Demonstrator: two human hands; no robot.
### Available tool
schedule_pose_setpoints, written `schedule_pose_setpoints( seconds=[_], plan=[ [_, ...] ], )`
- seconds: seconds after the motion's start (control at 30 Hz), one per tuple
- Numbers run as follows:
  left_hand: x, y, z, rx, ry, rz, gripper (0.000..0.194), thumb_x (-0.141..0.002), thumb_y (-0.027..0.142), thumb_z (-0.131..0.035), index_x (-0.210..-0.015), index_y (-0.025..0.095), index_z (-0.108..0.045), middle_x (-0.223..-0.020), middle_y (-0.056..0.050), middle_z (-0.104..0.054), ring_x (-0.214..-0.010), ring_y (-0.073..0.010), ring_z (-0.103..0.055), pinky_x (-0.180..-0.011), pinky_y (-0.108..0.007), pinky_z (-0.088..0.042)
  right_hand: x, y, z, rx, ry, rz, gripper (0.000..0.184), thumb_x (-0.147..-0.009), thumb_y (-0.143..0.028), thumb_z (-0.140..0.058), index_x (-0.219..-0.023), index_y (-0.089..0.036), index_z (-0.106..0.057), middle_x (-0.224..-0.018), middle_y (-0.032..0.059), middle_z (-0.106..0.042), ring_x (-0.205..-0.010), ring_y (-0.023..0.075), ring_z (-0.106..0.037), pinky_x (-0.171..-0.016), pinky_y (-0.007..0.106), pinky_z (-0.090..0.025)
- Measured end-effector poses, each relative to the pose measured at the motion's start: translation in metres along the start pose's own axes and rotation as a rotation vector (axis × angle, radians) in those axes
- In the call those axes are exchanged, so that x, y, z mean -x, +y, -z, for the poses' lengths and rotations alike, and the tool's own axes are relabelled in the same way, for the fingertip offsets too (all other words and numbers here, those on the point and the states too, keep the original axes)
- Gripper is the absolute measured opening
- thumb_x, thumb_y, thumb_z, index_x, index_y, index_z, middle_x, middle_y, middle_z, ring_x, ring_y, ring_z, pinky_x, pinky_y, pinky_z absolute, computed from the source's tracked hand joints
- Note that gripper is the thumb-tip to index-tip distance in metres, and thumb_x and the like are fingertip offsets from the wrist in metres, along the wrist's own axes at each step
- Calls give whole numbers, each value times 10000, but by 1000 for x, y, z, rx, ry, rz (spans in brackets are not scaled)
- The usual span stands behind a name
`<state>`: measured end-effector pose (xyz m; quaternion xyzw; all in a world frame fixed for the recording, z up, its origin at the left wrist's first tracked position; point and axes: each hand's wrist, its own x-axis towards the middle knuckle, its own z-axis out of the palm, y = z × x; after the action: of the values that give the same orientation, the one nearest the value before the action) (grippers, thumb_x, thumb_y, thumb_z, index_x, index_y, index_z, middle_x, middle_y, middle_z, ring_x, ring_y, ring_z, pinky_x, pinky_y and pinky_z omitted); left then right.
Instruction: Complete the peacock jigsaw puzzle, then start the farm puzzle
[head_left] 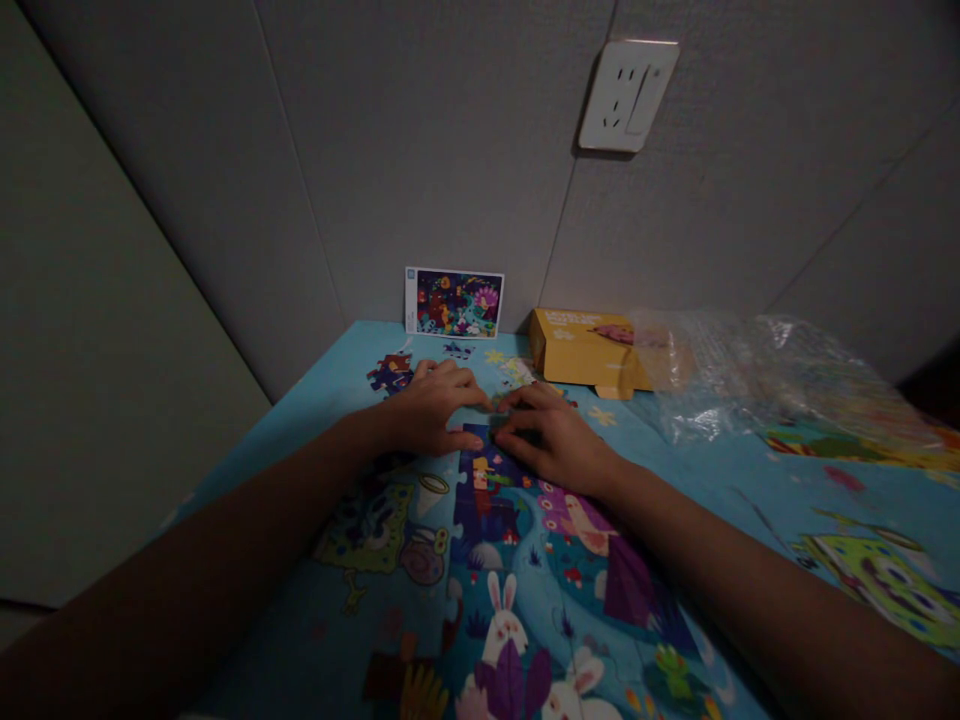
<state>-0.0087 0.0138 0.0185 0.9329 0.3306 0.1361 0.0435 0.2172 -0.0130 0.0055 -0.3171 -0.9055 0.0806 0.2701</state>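
Note:
My left hand (444, 405) and my right hand (551, 432) meet at the far edge of a partly joined jigsaw puzzle (517, 560), their fingertips nearly touching. Between the fingers of both hands shows a small dark puzzle piece (493, 428), mostly covered and dim. Each thumb and index finger curve toward it. White rabbits, a blue stream and purple plants are printed on the joined part. Left of my left hand lies a small joined cluster of puzzle pieces (390, 372). Some loose puzzle pieces (517, 370) lie behind my right hand.
A reference picture card (454, 303) leans against the wall. To its right stand a yellow box (577, 345) and a crumpled clear plastic bag (757, 375). The blue cartoon-print tablecloth (319, 385) covers the table. A white socket plate (628, 96) is on the wall.

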Motion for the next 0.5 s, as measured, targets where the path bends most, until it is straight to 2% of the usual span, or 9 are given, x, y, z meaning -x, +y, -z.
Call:
schedule_pose_setpoints(
  seconds=[0.07, 0.1, 0.27, 0.37, 0.43, 0.5],
  plan=[
    [1, 0, -1, 12, 14, 17, 534, -764, 462, -706, -1221, 227, -560, -1133, -79, -592, -1084, -286, -467, -899, -416, -288, 1, 0, -1, 18, -24, -5, 134, -857, -255, -626, -850, -172, -730, -1076, 117, -626, -1014, 254, -535, -920, 432, -410],
    [1, -1, -2, 25, 8, 21, 532, -762, 453, -711, -1221, 232, -559, -1138, -78, -584, -1094, -288, -460, -905, -418, -291, 1, 0, -1, 23, -30, -7, 134, -855, -255, -626, -847, -174, -733, -1087, 117, -621, -1025, 256, -529, -927, 435, -406],
    [0, 0, -3, 109, -17, -18, 241, -762, 332, -731, -972, 235, -664, -1056, -43, -582, -1069, -254, -474, -954, -418, -283, 0, -1, 0, 45, -10, -6, 110, -836, -224, -634, -850, -175, -731, -1084, 115, -622, -1024, 254, -527, -913, 431, -402],
    [-1, 2, -2, 145, -22, -47, 163, -770, 277, -722, -918, 225, -676, -1050, -39, -583, -1045, -235, -487, -948, -400, -294, -2, -13, 7, 9, 65, -50, 87, -819, -176, -625, -790, -158, -705, -846, 75, -633, -840, 200, -552, -799, 367, -425],
    [-2, 4, -2, 160, -38, -50, 110, -773, 219, -705, -877, 204, -673, -1020, -38, -591, -1025, -222, -499, -925, -379, -308, -1, -30, 13, -153, 91, -136, 100, -813, -170, -622, -731, -155, -677, -656, 9, -573, -653, 135, -516, -674, 295, -420],
    [-2, 5, -1, 173, -47, -54, 77, -777, 170, -684, -848, 195, -671, -974, -32, -599, -1004, -209, -513, -903, -362, -314, 2, -52, 19, -503, -34, -249, 167, -819, -254, -642, -681, -159, -649, -552, -39, -505, -514, 87, -447, -528, 231, -378]
  ],
)
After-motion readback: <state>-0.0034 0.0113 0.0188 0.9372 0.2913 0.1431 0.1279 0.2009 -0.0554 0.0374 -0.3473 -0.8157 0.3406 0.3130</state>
